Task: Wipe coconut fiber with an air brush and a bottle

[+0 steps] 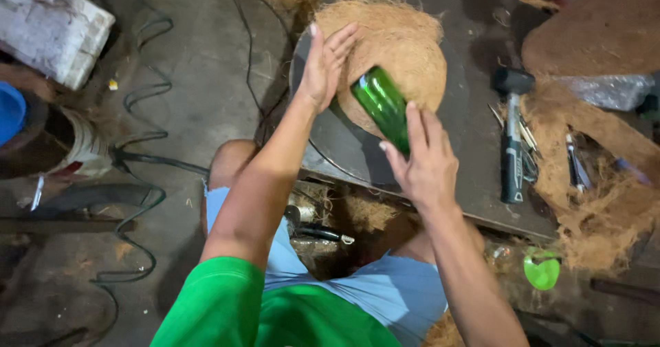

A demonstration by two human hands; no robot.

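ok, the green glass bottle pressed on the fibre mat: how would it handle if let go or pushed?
The green glass bottle is round and smooth, so it would probably roll off the domed coir mat. It is likely rigid, fairly heavy and breakable near the hammer. Its glossy surface may slip in the right hand.

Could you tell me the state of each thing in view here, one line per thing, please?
Coir mat: lying on the round metal disc, pressed by the left hand.
Green glass bottle: tilted, its end on the mat, gripped by the right hand.
Hammer: lying flat, untouched.
Loose coir pile: heaped at the right.
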